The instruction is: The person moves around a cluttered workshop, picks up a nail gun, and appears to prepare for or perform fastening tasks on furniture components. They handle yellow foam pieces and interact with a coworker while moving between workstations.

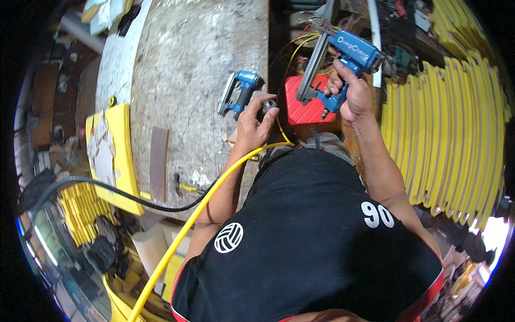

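Right hand: the right hand [355,94] was clenched around the handle of a blue pneumatic staple gun with a long grey metal magazine [343,61], lifted clear of the bench, above a red quilted plastic case [306,107].
Left hand: the left hand [256,121] pinched a small silver metal coupler [268,104] at the end of a yellow air hose [198,214], which ran down past the black shirt.
Step in hand: it looked like hose and gun were being brought together, though the gun's inlet was hard to make out.
Next move: it called for lining the coupler up squarely with the fitting and pushing it home.
Nearby: a second blue stapler [238,94] lay on the worn grey round worktop [198,59], just beside the left hand.
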`<action>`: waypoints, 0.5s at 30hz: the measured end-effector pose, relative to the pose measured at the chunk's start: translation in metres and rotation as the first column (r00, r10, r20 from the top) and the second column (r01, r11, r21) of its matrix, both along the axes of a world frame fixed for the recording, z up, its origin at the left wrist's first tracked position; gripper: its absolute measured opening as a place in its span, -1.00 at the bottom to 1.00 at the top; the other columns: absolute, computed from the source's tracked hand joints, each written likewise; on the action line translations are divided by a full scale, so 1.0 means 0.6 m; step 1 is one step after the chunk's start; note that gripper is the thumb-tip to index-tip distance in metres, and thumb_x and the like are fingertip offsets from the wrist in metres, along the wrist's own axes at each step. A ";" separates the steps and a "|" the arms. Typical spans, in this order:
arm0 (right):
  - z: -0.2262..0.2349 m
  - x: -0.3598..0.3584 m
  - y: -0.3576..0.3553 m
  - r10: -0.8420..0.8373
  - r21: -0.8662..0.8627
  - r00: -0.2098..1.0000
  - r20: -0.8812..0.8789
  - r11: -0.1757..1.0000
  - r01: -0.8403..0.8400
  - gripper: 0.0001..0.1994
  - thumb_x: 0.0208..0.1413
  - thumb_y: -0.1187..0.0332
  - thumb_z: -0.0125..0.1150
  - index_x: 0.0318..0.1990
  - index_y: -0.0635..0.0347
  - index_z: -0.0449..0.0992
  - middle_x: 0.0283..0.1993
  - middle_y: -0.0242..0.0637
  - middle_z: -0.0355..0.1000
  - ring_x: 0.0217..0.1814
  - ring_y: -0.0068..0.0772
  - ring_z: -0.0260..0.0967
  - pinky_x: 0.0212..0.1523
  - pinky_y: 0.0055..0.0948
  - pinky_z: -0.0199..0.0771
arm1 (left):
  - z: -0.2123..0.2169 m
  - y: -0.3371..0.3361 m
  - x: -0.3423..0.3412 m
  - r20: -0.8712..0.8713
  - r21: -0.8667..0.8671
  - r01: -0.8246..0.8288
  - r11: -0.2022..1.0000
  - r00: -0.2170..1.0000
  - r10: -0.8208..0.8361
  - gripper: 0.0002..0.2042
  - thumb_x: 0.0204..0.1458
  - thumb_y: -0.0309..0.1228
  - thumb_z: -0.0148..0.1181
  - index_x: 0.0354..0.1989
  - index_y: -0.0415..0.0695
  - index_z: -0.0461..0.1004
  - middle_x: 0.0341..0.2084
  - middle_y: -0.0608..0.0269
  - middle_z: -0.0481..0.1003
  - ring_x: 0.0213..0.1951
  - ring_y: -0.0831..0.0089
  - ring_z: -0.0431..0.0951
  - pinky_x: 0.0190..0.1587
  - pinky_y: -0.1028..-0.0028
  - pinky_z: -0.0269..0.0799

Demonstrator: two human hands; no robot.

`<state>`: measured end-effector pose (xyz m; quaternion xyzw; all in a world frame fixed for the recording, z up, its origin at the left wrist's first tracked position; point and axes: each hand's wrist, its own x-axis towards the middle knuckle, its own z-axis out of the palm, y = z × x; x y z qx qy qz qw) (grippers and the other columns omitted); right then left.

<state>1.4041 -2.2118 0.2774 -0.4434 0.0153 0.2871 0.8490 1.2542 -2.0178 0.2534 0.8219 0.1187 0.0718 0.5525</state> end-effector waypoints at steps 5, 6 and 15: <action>0.110 -0.023 -0.028 -0.177 0.318 0.972 0.155 0.941 0.120 -0.69 0.17 0.24 0.09 0.04 0.09 0.36 -0.66 -0.54 0.12 -0.62 -0.65 0.14 -0.44 -0.43 0.29 | 0.033 -0.052 0.031 0.237 -0.108 0.232 0.967 0.950 -0.202 -0.74 0.10 -0.35 0.08 -0.08 -0.21 0.41 -0.48 0.31 0.36 -0.44 0.59 0.30 -0.36 0.55 0.22; 0.124 -0.028 -0.031 -0.205 0.375 0.963 0.173 0.918 0.128 -0.69 0.17 0.23 0.09 0.04 0.09 0.35 -0.66 -0.54 0.12 -0.63 -0.66 0.14 -0.44 -0.44 0.29 | 0.037 -0.066 0.031 0.281 -0.134 0.258 0.957 0.936 -0.213 -0.75 0.10 -0.34 0.07 -0.11 -0.22 0.40 -0.55 0.34 0.34 -0.50 0.61 0.26 -0.43 0.56 0.18; 0.170 -0.091 -0.035 -0.224 0.399 0.947 0.231 0.909 0.118 -0.67 0.22 0.24 0.00 0.10 0.09 0.30 -0.68 -0.55 0.08 -0.65 -0.66 0.09 -0.45 -0.49 0.23 | 0.061 -0.137 -0.014 0.299 -0.214 0.397 0.893 0.897 -0.327 -0.85 0.13 -0.43 0.00 -0.21 -0.24 0.31 -0.66 0.33 0.31 -0.63 0.66 0.33 -0.59 0.59 0.23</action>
